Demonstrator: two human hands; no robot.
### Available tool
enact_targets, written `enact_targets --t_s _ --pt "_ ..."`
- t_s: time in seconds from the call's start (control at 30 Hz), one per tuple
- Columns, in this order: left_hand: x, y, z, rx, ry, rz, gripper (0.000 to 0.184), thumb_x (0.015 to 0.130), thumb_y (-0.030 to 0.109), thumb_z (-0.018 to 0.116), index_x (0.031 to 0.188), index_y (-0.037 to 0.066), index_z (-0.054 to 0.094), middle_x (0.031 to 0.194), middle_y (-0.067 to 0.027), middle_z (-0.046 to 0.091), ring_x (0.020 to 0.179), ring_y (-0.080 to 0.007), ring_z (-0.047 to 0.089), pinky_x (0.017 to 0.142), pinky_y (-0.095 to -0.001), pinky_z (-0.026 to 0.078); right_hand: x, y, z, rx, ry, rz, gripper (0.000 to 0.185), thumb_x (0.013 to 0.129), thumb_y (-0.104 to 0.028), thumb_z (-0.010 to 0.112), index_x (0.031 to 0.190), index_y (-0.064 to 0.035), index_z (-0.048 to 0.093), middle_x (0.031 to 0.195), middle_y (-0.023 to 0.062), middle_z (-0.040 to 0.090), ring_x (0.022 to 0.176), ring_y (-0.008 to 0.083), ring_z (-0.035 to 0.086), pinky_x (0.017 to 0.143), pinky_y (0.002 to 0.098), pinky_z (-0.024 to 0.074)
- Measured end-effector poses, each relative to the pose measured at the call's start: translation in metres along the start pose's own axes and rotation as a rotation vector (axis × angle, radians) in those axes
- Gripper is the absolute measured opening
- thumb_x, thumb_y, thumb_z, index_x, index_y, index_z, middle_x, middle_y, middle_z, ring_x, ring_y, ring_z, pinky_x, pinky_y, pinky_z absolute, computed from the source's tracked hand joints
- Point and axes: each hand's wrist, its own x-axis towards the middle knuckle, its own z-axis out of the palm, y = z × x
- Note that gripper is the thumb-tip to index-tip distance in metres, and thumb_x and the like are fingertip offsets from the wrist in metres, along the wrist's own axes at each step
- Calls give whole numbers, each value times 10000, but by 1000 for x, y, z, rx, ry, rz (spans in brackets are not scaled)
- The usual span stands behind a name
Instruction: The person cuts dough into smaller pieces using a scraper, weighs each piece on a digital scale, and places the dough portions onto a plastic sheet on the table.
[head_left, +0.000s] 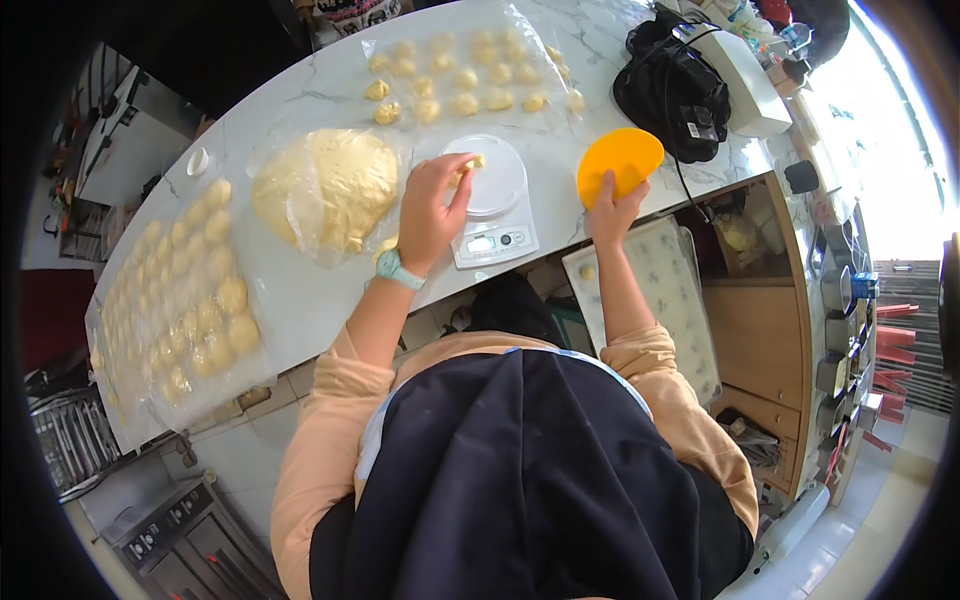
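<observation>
2 peach sleeves (pixel 325 445) | black draped cloth (pixel 515 470) | light-blue edging (pixel 369 445) | 1 mint wristwatch (pixel 390 266)

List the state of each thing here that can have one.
Left hand: pinching small dough piece over the scale
Right hand: gripping yellow scraper
Scale: set flat, reading illegible
Large dough: undivided, partly covered by clear plastic
Far dough balls: portioned, in loose rows
Left-side dough balls: portioned, clustered, apparently under clear plastic
</observation>
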Motion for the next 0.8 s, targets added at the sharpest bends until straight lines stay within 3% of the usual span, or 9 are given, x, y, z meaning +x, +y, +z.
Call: enact_targets --t_s 0.07,0.17,0.27,0.3,0.37,0.5,0.6,0.7,0.8 --pt "-19 22 -17 -148 55 -202 220 784 66 646 1002 42 621 925 -97 646 950 -263 585 865 -373 421 0 -2 -1 42 21 12 498 889 -229 591 1250 20 357 1088 226 576 990 344 589 849 394 456" --pt "-61 31 -42 -2 -203 -358 234 789 65 648 1017 27 614 952 -105 647 973 -282 578 859 -377 437 1 5 -2 144 81 -26 485 880 -203 610 1241 13 369 1114 186 559 980 290 583 841 364 459" --pt "-112 9 -43 94 -458 -266 305 788 105 665 1071 23 588 1050 -128 615 981 -289 578 862 -381 446 -14 -24 -1 298 31 -44 471 873 -189 626 1224 6 379 1145 163 535 982 256 569 823 336 464" --pt "-113 14 -45 117 -381 -262 329 782 120 678 1080 20 582 1090 -135 593 982 -298 574 864 -385 447 -25 -44 -3 355 -2 -40 468 871 -186 630 1219 4 381 1156 158 526 985 248 564 816 328 466" --pt "-111 29 -45 155 -239 -249 379 770 152 704 1097 16 569 1170 -148 548 986 -314 566 870 -394 449 -53 -73 -1 584 -287 3 436 872 -164 625 1195 -8 378 1081 143 560 924 210 576 770 311 475" --pt "-128 14 -45 21 -325 -364 363 763 118 706 1078 -1 571 1203 -162 513 993 -332 564 839 -391 469 -83 -148 -1 0 -1109 -286 353 845 -122 562 1134 -32 381 715 157 622 648 330 637 592 416 499" --pt "-134 10 -47 5 -261 -424 267 767 78 685 999 -12 590 1156 -157 532 948 -313 578 803 -367 482 -96 -158 14 -203 -1257 -386 334 852 -151 542 1116 -33 373 711 200 606 620 407 598 528 451 485" --pt "-137 7 -51 -3 -259 -424 190 771 37 657 941 -20 594 1104 -153 547 918 -299 585 792 -346 484 -122 -154 20 -394 -1301 -457 340 846 -159 535 1093 -3 361 702 194 604 595 400 594 503 463 474" --pt "-123 20 -57 130 -220 -364 190 771 12 642 953 -20 593 994 -144 573 844 -287 603 743 -327 497 -159 -111 14 -59 -1028 -494 386 875 -167 547 1130 40 345 698 229 598 574 418 586 472 466 470"
